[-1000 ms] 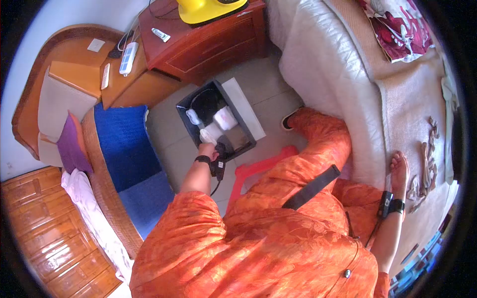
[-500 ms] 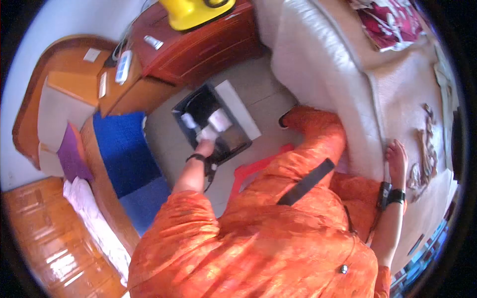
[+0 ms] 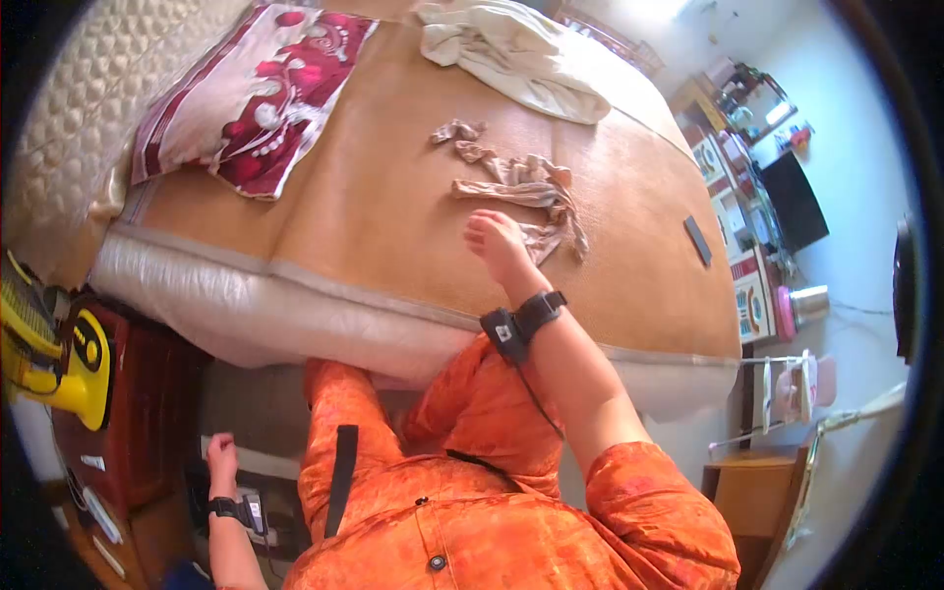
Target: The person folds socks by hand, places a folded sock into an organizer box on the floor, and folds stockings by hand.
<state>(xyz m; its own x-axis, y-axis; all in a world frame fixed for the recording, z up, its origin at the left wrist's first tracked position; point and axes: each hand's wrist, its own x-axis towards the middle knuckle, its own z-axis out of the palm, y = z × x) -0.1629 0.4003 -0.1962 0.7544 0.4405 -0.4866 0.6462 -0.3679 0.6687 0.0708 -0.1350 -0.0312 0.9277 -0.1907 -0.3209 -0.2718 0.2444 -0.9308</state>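
My right hand [image 3: 499, 246] is stretched over the bed, its fingers extended and nothing visible in it. Just beyond the fingertips a crumpled, twisted piece of brownish-beige cloth [image 3: 531, 187] lies on the tan bed mat [image 3: 374, 187]. It is beside the hand; whether they touch I cannot tell. At lower left, my left hand [image 3: 222, 454] hangs low near the floor beside the bed, its fingers curled in, with no object showing in them. A dark box-like thing [image 3: 285, 516] is partly seen beside that wrist. Both wrists wear black straps with small devices.
A maroon-and-white patterned cloth [image 3: 285, 98] and a cream cloth [image 3: 511, 59] lie on the bed. A small dark bar [image 3: 697, 242] is at its right. A yellow fan base [image 3: 88, 369] stands on a reddish-brown cabinet [image 3: 138, 423] at left. A wooden cabinet [image 3: 752, 492] is at lower right.
My view has swung right, from the floor box to the bed. My left hand has come out of the box. My right hand has moved out over the mat toward the crumpled cloth.
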